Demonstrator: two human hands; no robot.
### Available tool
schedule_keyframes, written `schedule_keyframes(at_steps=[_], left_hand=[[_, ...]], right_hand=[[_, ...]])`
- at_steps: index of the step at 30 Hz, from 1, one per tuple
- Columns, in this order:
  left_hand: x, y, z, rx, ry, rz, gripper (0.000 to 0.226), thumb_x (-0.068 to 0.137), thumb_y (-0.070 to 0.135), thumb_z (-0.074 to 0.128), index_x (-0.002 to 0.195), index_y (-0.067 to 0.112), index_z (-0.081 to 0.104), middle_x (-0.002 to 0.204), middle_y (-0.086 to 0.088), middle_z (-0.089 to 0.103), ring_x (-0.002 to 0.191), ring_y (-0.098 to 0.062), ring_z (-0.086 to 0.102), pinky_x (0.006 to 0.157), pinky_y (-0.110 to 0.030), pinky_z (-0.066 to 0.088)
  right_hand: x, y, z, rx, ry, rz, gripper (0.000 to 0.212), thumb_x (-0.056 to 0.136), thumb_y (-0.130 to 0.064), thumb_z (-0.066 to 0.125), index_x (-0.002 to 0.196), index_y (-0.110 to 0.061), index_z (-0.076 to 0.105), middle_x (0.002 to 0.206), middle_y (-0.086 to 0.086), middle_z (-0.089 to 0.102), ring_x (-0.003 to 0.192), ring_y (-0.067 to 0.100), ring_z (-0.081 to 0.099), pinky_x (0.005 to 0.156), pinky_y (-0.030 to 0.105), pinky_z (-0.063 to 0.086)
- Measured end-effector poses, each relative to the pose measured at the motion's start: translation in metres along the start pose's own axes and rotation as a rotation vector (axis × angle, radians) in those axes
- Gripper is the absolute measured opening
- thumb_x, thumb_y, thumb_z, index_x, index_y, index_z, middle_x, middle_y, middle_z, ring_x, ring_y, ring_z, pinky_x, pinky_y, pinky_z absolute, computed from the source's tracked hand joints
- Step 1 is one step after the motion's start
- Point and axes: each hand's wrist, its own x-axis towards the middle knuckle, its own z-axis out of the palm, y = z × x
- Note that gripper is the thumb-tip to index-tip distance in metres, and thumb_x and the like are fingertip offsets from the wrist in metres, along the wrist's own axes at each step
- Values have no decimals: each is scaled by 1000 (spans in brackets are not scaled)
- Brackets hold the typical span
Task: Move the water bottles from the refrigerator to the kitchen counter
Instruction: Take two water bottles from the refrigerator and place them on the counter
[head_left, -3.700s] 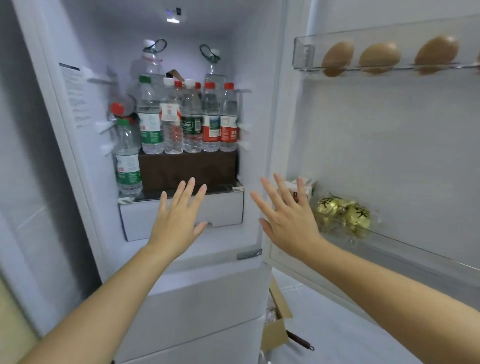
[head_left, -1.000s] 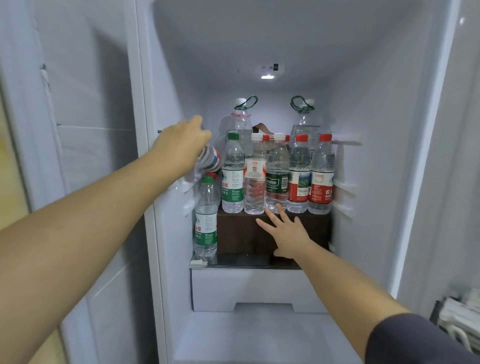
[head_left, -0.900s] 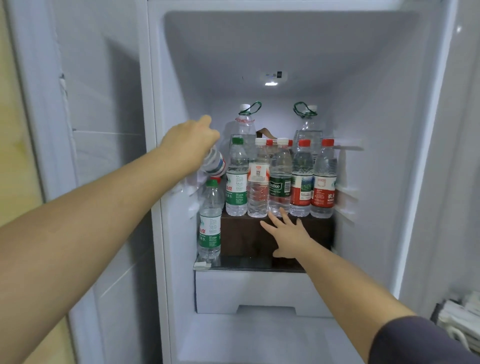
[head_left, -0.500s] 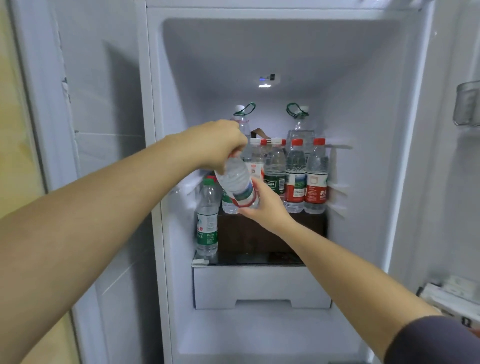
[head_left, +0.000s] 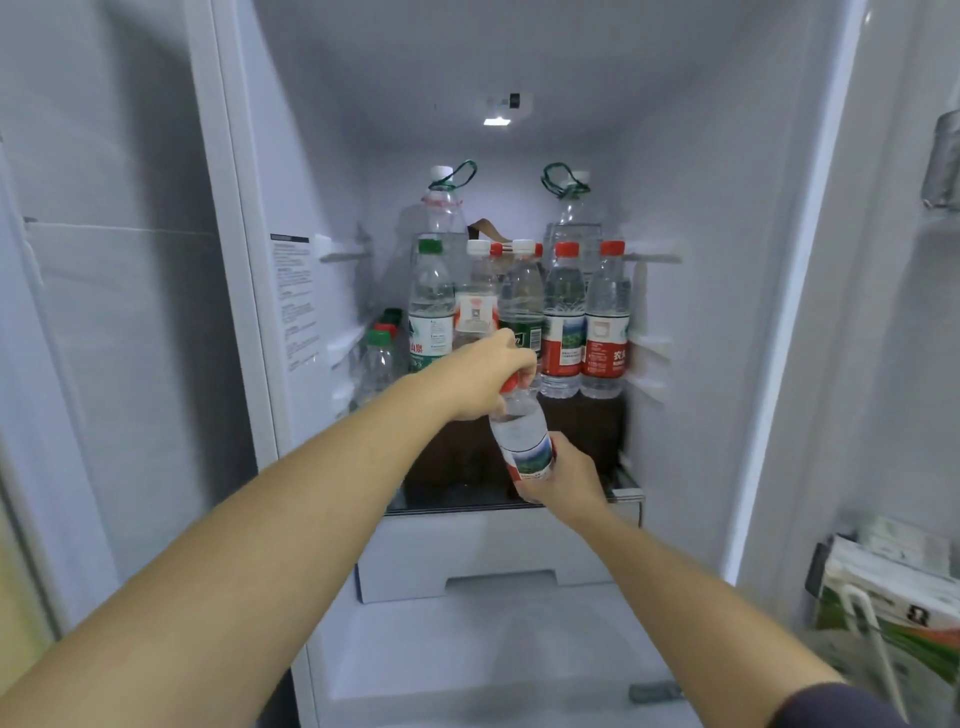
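head | left hand (head_left: 480, 379) grips bottle (head_left: 522, 439) cap | right hand (head_left: 563, 475) cups base

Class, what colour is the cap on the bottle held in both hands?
Red: the bottle cap peeps out under the left hand; head view shows it.

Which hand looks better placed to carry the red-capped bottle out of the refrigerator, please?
Probably the right hand: it holds the red-capped bottle low on its body; the left hand only grips its cap.

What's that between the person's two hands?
Head view: a red-capped water bottle, left hand gripping its cap end, right hand holding its base.
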Motion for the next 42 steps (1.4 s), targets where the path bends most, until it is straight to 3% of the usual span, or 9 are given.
schedule_keyframes(at_steps=[3, 9, 14, 16, 21, 24, 29, 34, 42], left_hand=[[14, -7, 12, -37, 49, -18, 38, 88, 9, 66, 121, 24, 54, 118, 0, 42, 103, -23, 52, 86, -36, 48], [34, -18, 29, -133, 76, -77, 64, 91, 3, 59, 147, 27, 38, 149, -2, 33, 126, -23, 46, 101, -33, 44], [26, -30, 31, -174, 84, -59, 71, 92, 6, 59, 151, 32, 29, 156, 1, 27, 133, -21, 41, 106, -34, 40], [19, -40, 29, -146, 84, -86, 70, 91, 8, 59, 150, 31, 29, 156, 2, 27, 132, -20, 43, 105, -35, 41], [2, -71, 18, 117, 220, -244, 41, 90, 15, 59, 130, 24, 56, 136, 2, 50, 126, -20, 44, 105, -41, 36], [1, -90, 13, 245, 254, -393, 41, 87, 13, 60, 127, 22, 55, 135, -3, 47, 126, -24, 38, 102, -41, 34], [12, -102, 12, 210, 90, -604, 52, 86, 10, 62, 135, 11, 44, 132, -17, 43, 122, -35, 43, 97, -43, 44], [16, -110, 14, 212, 50, -720, 44, 86, 10, 61, 128, 4, 51, 125, -18, 46, 115, -37, 51, 94, -44, 48], [2, -112, 14, 52, 304, -832, 23, 91, 6, 58, 114, 4, 54, 112, -21, 57, 100, -39, 58, 80, -43, 51]], right_hand=[[9, 5, 3, 21, 17, 52, 61, 73, -19, 86, 126, -18, 55, 117, 1, 66, 96, 14, 60, 78, 24, 50], [27, 11, 0, 10, -43, 85, 66, 75, -23, 85, 131, -17, 52, 126, 2, 64, 106, 14, 57, 89, 27, 47], [32, 14, -1, 2, -68, 138, 71, 73, -25, 86, 133, -16, 51, 130, 2, 62, 119, 22, 59, 97, 33, 48], [33, 17, -2, 33, -52, 163, 70, 72, -26, 88, 132, -13, 53, 129, 4, 64, 117, 22, 60, 97, 33, 48], [34, 21, -3, 92, -56, 179, 69, 71, -24, 88, 131, -12, 55, 127, 6, 65, 116, 24, 61, 100, 35, 49], [35, 23, -3, 91, -63, 172, 70, 71, -24, 88, 131, -12, 55, 127, 6, 65, 116, 24, 61, 101, 36, 49], [37, 24, -3, 98, -61, 176, 70, 72, -22, 88, 132, -11, 54, 128, 7, 64, 117, 24, 61, 100, 34, 48], [38, 27, -1, 124, -56, 178, 70, 71, -21, 88, 132, -11, 54, 128, 7, 64, 118, 24, 61, 102, 36, 48], [35, 27, 0, 143, -53, 183, 69, 72, -22, 87, 131, -12, 54, 128, 5, 64, 118, 23, 60, 101, 35, 47]])
